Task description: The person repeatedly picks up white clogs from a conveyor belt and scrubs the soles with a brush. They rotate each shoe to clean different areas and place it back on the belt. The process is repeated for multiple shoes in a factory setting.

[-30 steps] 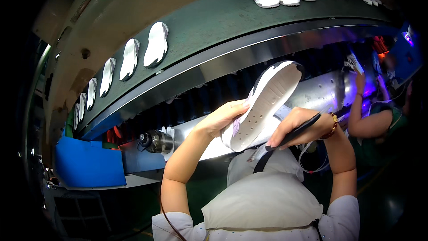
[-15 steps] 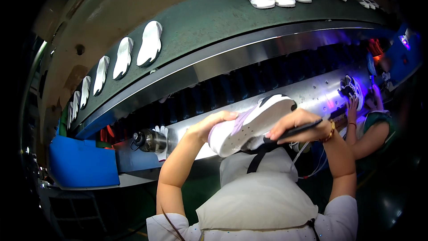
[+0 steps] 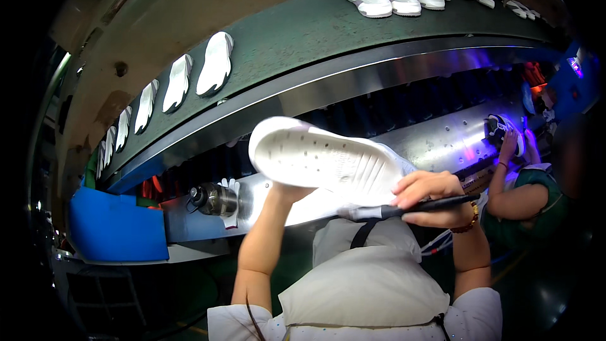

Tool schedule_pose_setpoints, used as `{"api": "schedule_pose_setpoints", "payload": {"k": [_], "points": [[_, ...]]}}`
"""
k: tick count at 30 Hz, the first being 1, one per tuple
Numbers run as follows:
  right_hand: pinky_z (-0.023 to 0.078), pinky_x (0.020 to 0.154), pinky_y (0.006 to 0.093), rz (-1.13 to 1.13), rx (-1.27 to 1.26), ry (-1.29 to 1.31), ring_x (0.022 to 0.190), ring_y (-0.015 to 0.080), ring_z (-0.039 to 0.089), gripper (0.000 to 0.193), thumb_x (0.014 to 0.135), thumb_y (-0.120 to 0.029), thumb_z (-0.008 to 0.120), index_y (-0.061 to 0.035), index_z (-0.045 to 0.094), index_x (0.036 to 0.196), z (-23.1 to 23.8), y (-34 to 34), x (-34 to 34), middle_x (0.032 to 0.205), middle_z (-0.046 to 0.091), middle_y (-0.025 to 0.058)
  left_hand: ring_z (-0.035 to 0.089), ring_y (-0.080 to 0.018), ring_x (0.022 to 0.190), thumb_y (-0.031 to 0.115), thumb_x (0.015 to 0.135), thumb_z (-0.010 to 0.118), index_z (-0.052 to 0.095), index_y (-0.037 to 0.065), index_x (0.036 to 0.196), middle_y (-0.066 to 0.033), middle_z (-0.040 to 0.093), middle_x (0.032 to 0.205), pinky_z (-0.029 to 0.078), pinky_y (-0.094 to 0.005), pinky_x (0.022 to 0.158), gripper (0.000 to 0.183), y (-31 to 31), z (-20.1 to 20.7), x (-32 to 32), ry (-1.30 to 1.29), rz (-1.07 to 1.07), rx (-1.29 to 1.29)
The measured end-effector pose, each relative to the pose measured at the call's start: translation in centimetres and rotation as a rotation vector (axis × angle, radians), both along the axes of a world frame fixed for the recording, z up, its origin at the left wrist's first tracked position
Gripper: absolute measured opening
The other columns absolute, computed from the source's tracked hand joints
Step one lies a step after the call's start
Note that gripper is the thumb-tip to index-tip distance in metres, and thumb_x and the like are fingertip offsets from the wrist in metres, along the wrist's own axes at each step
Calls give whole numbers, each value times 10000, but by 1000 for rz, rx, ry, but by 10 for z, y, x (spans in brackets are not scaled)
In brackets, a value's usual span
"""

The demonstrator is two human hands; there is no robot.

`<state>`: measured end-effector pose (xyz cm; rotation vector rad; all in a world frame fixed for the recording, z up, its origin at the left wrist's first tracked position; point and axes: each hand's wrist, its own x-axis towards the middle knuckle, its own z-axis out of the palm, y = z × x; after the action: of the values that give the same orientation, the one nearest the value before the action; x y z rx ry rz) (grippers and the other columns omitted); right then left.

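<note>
A white shoe (image 3: 328, 161) is held up in front of me, its pale underside with small holes and ridges facing me. My left hand (image 3: 291, 192) supports it from beneath at the wider end; most of its fingers are hidden behind the shoe. My right hand (image 3: 435, 197) is closed around a brush (image 3: 435, 204) with a black handle and a whitish, blurred head. The brush head lies beside the shoe's near edge; I cannot tell whether it touches. The right fingertips are at the shoe's narrower end.
White soles (image 3: 214, 66) stand along a green conveyor belt (image 3: 284, 44) behind a metal rail. A dark bottle (image 3: 218, 199) and a white glove (image 3: 231, 215) rest on the metal bench (image 3: 252, 196), near a blue panel (image 3: 117, 226). At right, another person's hands (image 3: 510, 145) hold a shoe.
The shoe has turned and swung left, so its underside faces me more fully. My left hand has gone beneath it. The right hand, still gripping the brush, has moved slightly lower.
</note>
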<state>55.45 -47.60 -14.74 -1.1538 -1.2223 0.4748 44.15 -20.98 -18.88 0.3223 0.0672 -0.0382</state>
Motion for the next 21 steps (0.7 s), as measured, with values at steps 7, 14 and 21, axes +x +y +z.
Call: {"api": "schedule_pose_setpoints", "payload": {"k": [7,14,21], "points": [[448,585,210,-316,-101,237,658,105,581,145,667,-46,655,20,625,793,-27,45,3,749,627,94,434,-375,1070,660,786,118,278,102,1290,-209,411,1204,363,-495,888,768,-56,-11,19,151,125,39],[451,619,288,-202,7,-494,694,225,597,123,610,-49,633,-50,587,724,-12,36,-38,757,613,93,417,-365,1097,696,758,146,289,106,1287,-169,422,1216,343,-484,915,805,-44,-8,15,199,301,241],[467,679,285,-340,54,-144,739,225,601,168,629,-2,646,-22,599,788,-8,47,-5,796,616,115,424,-387,1070,703,751,167,244,131,1299,-180,418,1199,363,-499,889,797,-63,8,22,31,230,173]]}}
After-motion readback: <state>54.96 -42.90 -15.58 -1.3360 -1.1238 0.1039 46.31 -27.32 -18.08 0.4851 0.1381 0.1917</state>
